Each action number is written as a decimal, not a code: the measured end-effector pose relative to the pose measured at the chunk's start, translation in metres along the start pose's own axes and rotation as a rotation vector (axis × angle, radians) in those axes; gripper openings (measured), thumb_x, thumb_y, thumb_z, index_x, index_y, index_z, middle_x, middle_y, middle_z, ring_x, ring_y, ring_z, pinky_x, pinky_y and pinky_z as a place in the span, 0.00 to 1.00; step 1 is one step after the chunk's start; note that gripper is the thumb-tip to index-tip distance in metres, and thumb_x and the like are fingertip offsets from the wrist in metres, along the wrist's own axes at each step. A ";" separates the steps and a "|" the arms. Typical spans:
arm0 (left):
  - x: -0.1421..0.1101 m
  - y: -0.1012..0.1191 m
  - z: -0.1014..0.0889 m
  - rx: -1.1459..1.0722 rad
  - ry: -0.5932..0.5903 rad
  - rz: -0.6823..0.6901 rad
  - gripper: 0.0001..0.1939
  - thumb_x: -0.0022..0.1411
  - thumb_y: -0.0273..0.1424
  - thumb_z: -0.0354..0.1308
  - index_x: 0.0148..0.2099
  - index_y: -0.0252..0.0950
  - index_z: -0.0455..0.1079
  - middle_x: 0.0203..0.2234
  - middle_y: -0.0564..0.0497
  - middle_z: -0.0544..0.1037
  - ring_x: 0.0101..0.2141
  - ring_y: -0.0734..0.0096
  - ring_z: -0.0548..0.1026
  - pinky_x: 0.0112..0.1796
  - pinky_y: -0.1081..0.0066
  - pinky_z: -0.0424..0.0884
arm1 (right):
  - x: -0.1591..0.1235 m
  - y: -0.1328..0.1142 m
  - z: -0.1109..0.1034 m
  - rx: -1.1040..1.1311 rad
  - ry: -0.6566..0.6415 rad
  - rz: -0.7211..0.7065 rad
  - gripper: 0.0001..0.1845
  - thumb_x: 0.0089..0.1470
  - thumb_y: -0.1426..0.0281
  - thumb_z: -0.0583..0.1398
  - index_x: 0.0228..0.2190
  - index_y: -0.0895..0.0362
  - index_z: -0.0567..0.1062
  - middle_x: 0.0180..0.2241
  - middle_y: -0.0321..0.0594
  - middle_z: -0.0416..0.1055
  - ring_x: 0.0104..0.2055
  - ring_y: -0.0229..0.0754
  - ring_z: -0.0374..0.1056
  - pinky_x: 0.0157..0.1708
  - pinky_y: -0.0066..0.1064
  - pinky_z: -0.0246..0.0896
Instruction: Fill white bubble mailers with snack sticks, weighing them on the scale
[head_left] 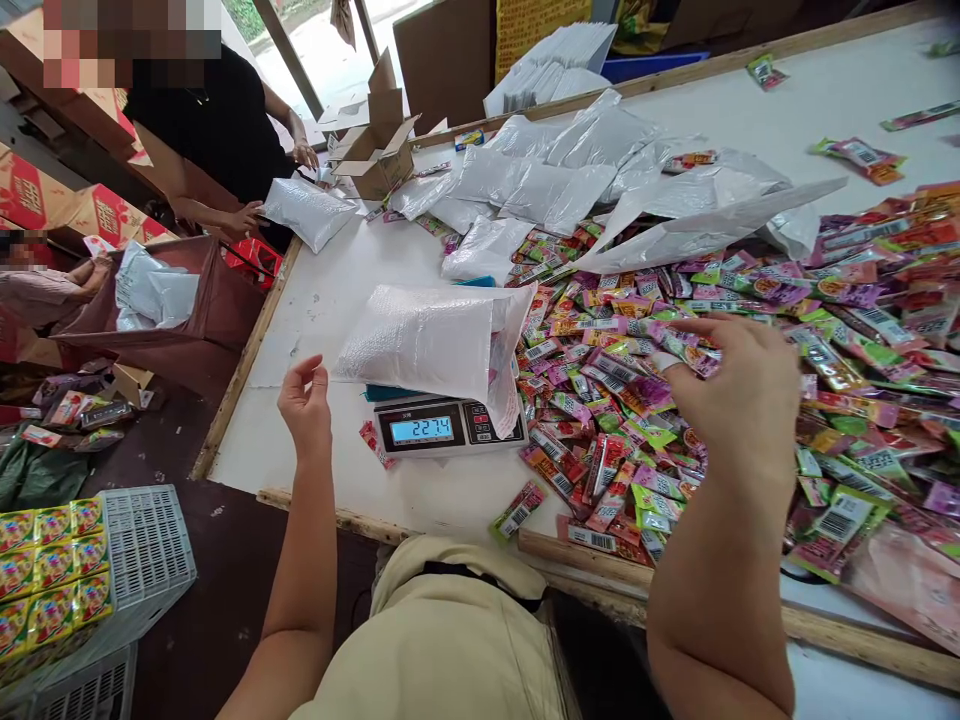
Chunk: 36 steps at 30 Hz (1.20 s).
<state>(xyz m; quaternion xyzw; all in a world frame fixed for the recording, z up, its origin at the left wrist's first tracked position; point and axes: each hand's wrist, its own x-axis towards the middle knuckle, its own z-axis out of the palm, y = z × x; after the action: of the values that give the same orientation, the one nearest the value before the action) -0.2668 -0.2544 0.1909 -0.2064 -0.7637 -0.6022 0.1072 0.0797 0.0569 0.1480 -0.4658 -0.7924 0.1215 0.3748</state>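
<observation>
My left hand (pixel 306 402) hovers left of the scale, fingers loosely curled and nothing visible in them. A white padded mailer bag (pixel 420 340) lies on the digital scale (pixel 450 428), its open mouth facing right. The lit display reads 227.4. Over the heap of small snack packets (pixel 607 370) is my right hand (pixel 739 375), thumb and fingers apart around a purple and green packet (pixel 688 350). Whether it touches that packet I cannot tell. Something white covers part of the right thumb.
Filled white mailers (pixel 555 185) lie at the back, near an open carton (pixel 379 150). At the far left corner a person in black (pixel 210 130) handles another mailer (pixel 309 212). A brown sack (pixel 217 310) holds more mailers. A grey crate (pixel 146 555) stands on the floor.
</observation>
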 end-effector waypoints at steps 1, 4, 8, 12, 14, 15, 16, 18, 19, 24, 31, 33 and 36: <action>-0.001 0.000 0.000 -0.001 0.002 -0.009 0.17 0.60 0.41 0.66 0.47 0.37 0.78 0.42 0.46 0.80 0.40 0.70 0.76 0.43 0.71 0.73 | -0.002 -0.010 0.000 0.057 -0.060 -0.035 0.19 0.50 0.73 0.61 0.45 0.55 0.81 0.49 0.54 0.77 0.55 0.60 0.71 0.56 0.53 0.66; -0.003 0.001 0.002 -0.001 0.008 -0.013 0.16 0.60 0.41 0.66 0.47 0.37 0.79 0.41 0.46 0.80 0.40 0.71 0.76 0.43 0.71 0.73 | -0.006 -0.048 0.001 0.252 -0.215 -0.103 0.15 0.53 0.71 0.58 0.41 0.56 0.82 0.42 0.47 0.80 0.44 0.52 0.76 0.48 0.45 0.70; -0.004 0.003 0.004 0.000 0.007 0.032 0.15 0.61 0.40 0.65 0.46 0.36 0.78 0.40 0.46 0.80 0.39 0.72 0.76 0.41 0.72 0.72 | -0.008 -0.084 0.015 0.389 -0.302 -0.251 0.14 0.56 0.71 0.57 0.40 0.54 0.82 0.38 0.43 0.80 0.39 0.48 0.75 0.42 0.40 0.70; -0.006 0.007 0.001 0.033 0.024 0.066 0.14 0.61 0.38 0.65 0.45 0.36 0.79 0.40 0.47 0.80 0.39 0.72 0.76 0.40 0.73 0.72 | -0.006 -0.097 0.034 0.326 -0.328 -0.378 0.14 0.56 0.75 0.57 0.38 0.54 0.81 0.37 0.45 0.78 0.42 0.50 0.73 0.43 0.41 0.68; -0.007 0.008 -0.001 0.049 0.031 0.079 0.13 0.61 0.38 0.65 0.45 0.36 0.79 0.39 0.47 0.80 0.39 0.72 0.76 0.40 0.73 0.72 | -0.002 -0.100 0.042 0.269 -0.331 -0.405 0.15 0.56 0.77 0.56 0.38 0.55 0.81 0.38 0.46 0.78 0.43 0.51 0.72 0.42 0.41 0.66; -0.008 0.008 -0.001 0.050 0.032 0.083 0.13 0.61 0.38 0.65 0.45 0.36 0.79 0.39 0.47 0.80 0.39 0.72 0.76 0.40 0.73 0.72 | 0.000 -0.102 0.046 0.229 -0.331 -0.415 0.15 0.56 0.78 0.55 0.39 0.56 0.81 0.38 0.47 0.77 0.43 0.51 0.71 0.43 0.41 0.66; -0.008 0.008 -0.002 0.047 0.032 0.086 0.13 0.61 0.37 0.65 0.45 0.36 0.79 0.39 0.47 0.80 0.39 0.72 0.76 0.40 0.73 0.72 | 0.002 -0.104 0.050 0.181 -0.334 -0.430 0.16 0.56 0.78 0.55 0.40 0.56 0.81 0.39 0.48 0.77 0.44 0.52 0.70 0.44 0.42 0.65; -0.010 0.007 0.000 0.030 0.026 0.085 0.13 0.61 0.37 0.65 0.45 0.36 0.79 0.39 0.47 0.80 0.39 0.72 0.76 0.40 0.73 0.72 | 0.007 -0.112 0.060 0.074 -0.362 -0.479 0.17 0.57 0.79 0.55 0.42 0.58 0.81 0.41 0.49 0.77 0.46 0.54 0.69 0.46 0.43 0.63; -0.011 0.007 0.001 0.023 0.020 0.082 0.13 0.61 0.37 0.65 0.45 0.36 0.79 0.39 0.47 0.80 0.39 0.72 0.76 0.40 0.73 0.72 | 0.010 -0.117 0.065 0.022 -0.387 -0.512 0.17 0.57 0.79 0.55 0.43 0.59 0.81 0.42 0.51 0.77 0.48 0.55 0.68 0.47 0.43 0.62; -0.015 0.006 0.007 0.022 -0.009 0.072 0.12 0.62 0.37 0.65 0.45 0.36 0.79 0.40 0.47 0.81 0.40 0.72 0.77 0.41 0.72 0.73 | 0.026 -0.144 0.094 -0.183 -0.556 -0.606 0.19 0.59 0.82 0.53 0.46 0.64 0.80 0.44 0.58 0.77 0.50 0.57 0.67 0.47 0.44 0.57; -0.016 0.006 0.006 0.041 -0.015 0.061 0.13 0.62 0.38 0.65 0.45 0.37 0.79 0.40 0.47 0.81 0.40 0.70 0.77 0.42 0.70 0.75 | 0.033 -0.140 0.099 -0.147 -0.549 -0.608 0.17 0.59 0.80 0.52 0.35 0.61 0.81 0.36 0.52 0.77 0.41 0.51 0.66 0.46 0.42 0.50; -0.016 0.006 0.007 0.044 -0.018 0.055 0.12 0.62 0.38 0.65 0.45 0.37 0.79 0.40 0.47 0.81 0.41 0.70 0.77 0.42 0.70 0.75 | 0.032 -0.131 0.090 -0.094 -0.523 -0.573 0.16 0.60 0.78 0.54 0.34 0.59 0.82 0.35 0.48 0.78 0.40 0.49 0.67 0.46 0.42 0.50; -0.018 0.007 0.010 0.048 -0.031 0.061 0.12 0.63 0.38 0.64 0.45 0.38 0.79 0.40 0.47 0.81 0.41 0.70 0.77 0.42 0.70 0.75 | 0.033 -0.116 0.066 0.009 -0.486 -0.519 0.16 0.58 0.77 0.54 0.36 0.55 0.82 0.36 0.44 0.79 0.40 0.48 0.69 0.47 0.42 0.52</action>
<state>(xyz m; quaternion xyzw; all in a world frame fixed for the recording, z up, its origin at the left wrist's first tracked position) -0.2469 -0.2464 0.1870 -0.2360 -0.7729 -0.5770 0.1185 -0.0516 0.0320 0.1814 -0.2048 -0.9498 0.1329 0.1958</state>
